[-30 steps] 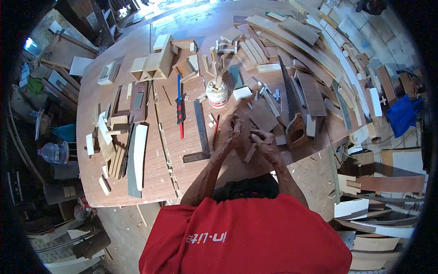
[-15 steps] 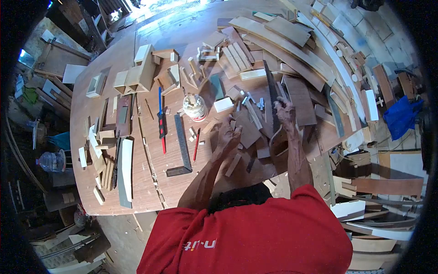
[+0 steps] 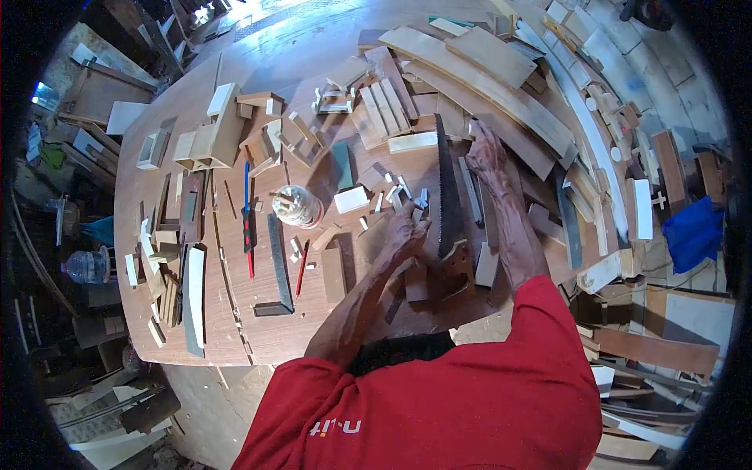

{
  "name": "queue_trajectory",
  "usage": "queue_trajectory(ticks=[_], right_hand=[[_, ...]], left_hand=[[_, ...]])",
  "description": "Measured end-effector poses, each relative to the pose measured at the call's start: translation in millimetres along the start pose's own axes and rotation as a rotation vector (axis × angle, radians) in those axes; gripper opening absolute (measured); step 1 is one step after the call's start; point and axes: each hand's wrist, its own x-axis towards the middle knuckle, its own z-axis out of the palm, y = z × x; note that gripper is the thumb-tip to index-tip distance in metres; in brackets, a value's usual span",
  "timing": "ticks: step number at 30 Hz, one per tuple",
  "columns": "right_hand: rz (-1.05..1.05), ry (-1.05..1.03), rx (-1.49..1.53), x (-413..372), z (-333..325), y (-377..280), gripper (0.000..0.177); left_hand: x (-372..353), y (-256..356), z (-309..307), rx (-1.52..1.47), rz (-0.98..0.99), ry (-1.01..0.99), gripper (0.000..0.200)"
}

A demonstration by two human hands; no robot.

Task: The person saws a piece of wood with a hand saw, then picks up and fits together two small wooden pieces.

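My left hand point(image 3: 407, 232) is over small wood pieces in front of me, its fingers bent and closed. Whatever is in them is hidden. Small white and pale blue sticks point(image 3: 403, 188) lie just beyond its fingertips. To its right a handsaw point(image 3: 450, 188) lies with its dark blade pointing away and its wooden handle point(image 3: 457, 266) near the table's front edge. My right hand point(image 3: 487, 153) is past the saw, at the edge of the stacked boards, with its fingers curled. I cannot make out what they grip. A narrow grey strip point(image 3: 471, 192) lies between the saw and my right forearm.
A white tub point(image 3: 298, 207) with sticks in it stands left of my left hand. Further left lie a red pencil point(image 3: 302, 266), a dark try square point(image 3: 280, 266) and a red-and-blue tool point(image 3: 248, 221). Long boards point(image 3: 486, 90) are stacked at the back right.
My right hand has moved forward, away from me, and my left hand slightly right. Boards beside the saw have shifted, showing its handle. The view has shifted too.
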Motion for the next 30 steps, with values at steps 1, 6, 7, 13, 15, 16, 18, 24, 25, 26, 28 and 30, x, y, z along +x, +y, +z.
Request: queue_trajectory(ticks=[1, 6, 7, 13, 15, 16, 18, 24, 25, 26, 28, 30], right_hand=[[-0.01, -0.025, -0.027, 5.8, 9.0, 5.0, 0.056], [0.072, -0.195, -0.065, 22.1, 8.4, -1.5, 0.044], [0.08, -0.223, -0.037, 24.5, 15.5, 4.5, 0.036], [-0.17, -0.158, 0.024, -1.0, -5.6, -12.9, 0.023], [-0.188, -0.15, 0.06, -13.3, -25.2, -31.7, 0.024], [-0.21, -0.14, 0.096, -18.7, -30.1, -36.0, 0.025], [-0.243, -0.116, 0.113, -30.1, -34.3, -39.8, 0.025], [-0.392, -0.042, 0.214, -72.8, -58.9, -54.4, 0.034], [-0.391, -0.079, 0.248, -80.6, -67.5, -62.3, 0.037], [-0.391, -0.079, 0.245, -90.0, -75.0, -72.3, 0.037], [-0.408, 0.005, 0.214, -104.9, -89.0, -96.2, 0.044], [-0.481, 0.094, 0.295, -119.9, -94.8, -115.9, 0.046]], left_hand=[[3.6, -5.9, 3.3, -0.013, -0.066, -0.051, 0.027], [5.5, -17.6, 7.1, -0.104, 0.015, 0.021, 0.023], [2.6, -4.5, 0.2, -0.074, -0.036, 0.0, 0.021], [0.3, 1.8, -2.7, -0.22, -0.093, -0.019, 0.026], [-2.4, 10.4, -6.8, -0.224, -0.115, -0.038, 0.024], [-3.8, 14.6, -9.1, -0.228, -0.133, -0.054, 0.022], [-11.0, 18.5, -11.9, -0.185, -0.077, -0.023, 0.02], [-25.5, 5.7, -17.8, -0.259, 0.009, -0.032, 0.019], [-29.7, 7.8, -20.6, -0.264, 0.058, -0.001, 0.018], [-34.3, 10.5, -23.4, -0.268, 0.059, -0.002, 0.018], [-39.3, 15.6, -29.8, -0.405, -0.072, -0.048, 0.018], [-42.0, 11.5, -35.6, -0.456, -0.16, -0.089, 0.018]])
